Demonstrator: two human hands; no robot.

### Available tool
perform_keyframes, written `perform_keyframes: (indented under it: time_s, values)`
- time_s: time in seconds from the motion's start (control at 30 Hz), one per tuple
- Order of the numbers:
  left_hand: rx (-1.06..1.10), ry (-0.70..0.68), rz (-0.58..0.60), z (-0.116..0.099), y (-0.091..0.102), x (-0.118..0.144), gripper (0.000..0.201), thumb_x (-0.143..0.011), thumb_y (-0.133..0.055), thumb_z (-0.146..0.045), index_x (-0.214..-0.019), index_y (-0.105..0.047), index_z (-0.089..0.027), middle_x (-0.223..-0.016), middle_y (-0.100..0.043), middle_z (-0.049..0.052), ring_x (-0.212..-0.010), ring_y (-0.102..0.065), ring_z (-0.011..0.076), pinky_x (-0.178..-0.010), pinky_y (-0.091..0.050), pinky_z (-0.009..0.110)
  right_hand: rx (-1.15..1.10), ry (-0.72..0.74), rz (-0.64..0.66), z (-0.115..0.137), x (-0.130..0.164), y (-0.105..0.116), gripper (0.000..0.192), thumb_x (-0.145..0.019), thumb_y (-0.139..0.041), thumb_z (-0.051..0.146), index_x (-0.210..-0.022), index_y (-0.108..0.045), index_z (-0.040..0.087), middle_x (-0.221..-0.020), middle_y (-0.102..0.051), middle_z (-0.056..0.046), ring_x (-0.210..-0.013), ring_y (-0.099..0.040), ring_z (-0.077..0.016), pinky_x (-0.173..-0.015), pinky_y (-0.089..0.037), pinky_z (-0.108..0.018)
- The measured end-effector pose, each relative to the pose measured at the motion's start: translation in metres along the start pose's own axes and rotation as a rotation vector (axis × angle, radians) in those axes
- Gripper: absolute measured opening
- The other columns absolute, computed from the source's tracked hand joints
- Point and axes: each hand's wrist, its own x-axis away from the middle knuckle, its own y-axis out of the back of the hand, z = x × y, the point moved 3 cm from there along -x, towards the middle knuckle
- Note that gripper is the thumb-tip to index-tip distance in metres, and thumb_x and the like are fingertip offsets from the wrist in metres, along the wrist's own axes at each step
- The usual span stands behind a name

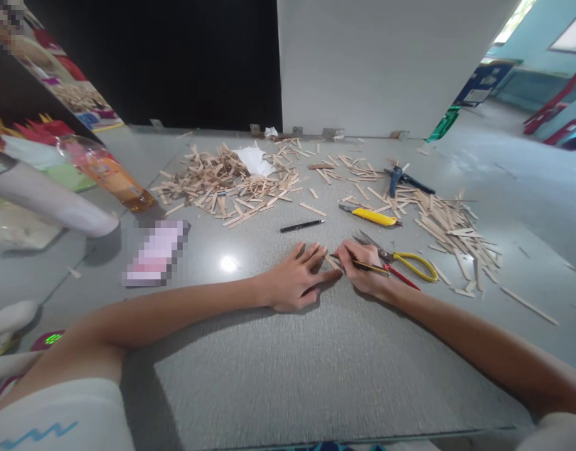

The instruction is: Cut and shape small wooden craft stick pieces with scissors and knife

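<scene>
Two hands (294, 282) hide stick (331, 262), pencil (363, 266) part-covered

Pale, matt wooden sticks (222, 181) litter a glossy grey tabletop (288, 376); metal-bladed scissors (400, 258) have shiny yellow plastic handles.

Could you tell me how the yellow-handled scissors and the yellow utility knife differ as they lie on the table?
The scissors have loop handles; the knife is a straight bar. The scissors lie right beside the right hand; the knife lies farther off, apart from both hands. The scissors' blades are bare metal; the knife shows mostly its yellow body. Both are yellow, lie flat, and neither is held.
</scene>
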Motion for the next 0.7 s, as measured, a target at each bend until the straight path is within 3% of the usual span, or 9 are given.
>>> perform_keyframes:
  time_s: [0.13,0.33,0.43,0.7]
  values:
    - [-0.009,-0.006,-0.027,-0.0004,-0.0006,0.0012,0.068,-0.107,-0.056,-0.036,-0.172,-0.038,-0.025,-0.172,-0.04,0.029,-0.16,-0.036,0.0513,-0.122,-0.032,0.073,0.014,-0.003,0.008,0.0046,-0.0005,0.0025,0.04,-0.107,-0.048,0.03,-0.068,-0.041,0.027,-0.057,-0.043,0.006,-0.05,-0.038,-0.0137,-0.053,-0.033,-0.028]
    - [-0.019,0.001,-0.002,-0.0009,-0.0005,0.0015,0.068,-0.107,-0.057,-0.037,-0.171,-0.038,-0.025,-0.173,-0.038,0.029,-0.161,-0.036,0.0512,-0.122,-0.033,0.073,0.018,-0.021,0.007,0.0047,0.0007,0.0032,0.034,-0.112,-0.046,0.033,-0.083,-0.063,0.025,-0.065,-0.063,0.001,-0.055,-0.053,-0.0161,-0.058,-0.041,-0.028]
    - [-0.024,0.014,0.012,-0.0016,0.0009,0.0011,0.068,-0.106,-0.058,-0.037,-0.171,-0.04,-0.025,-0.173,-0.038,0.028,-0.161,-0.035,0.051,-0.123,-0.033,0.071,0.013,-0.004,0.02,0.0023,0.001,0.0018,0.036,-0.111,-0.048,0.034,-0.082,-0.066,0.024,-0.069,-0.069,-0.002,-0.059,-0.06,-0.0176,-0.063,-0.046,-0.029]
    - [-0.01,0.012,-0.012,-0.003,0.001,0.0013,0.066,-0.107,-0.057,-0.038,-0.17,-0.042,-0.025,-0.171,-0.041,0.029,-0.158,-0.039,0.0509,-0.122,-0.034,0.069,0.025,-0.023,-0.037,0.0008,-0.0012,0.0006,0.016,-0.105,-0.055,0.025,-0.109,-0.07,0.023,-0.086,-0.078,-0.005,-0.07,-0.07,-0.0209,-0.071,-0.054,-0.031]
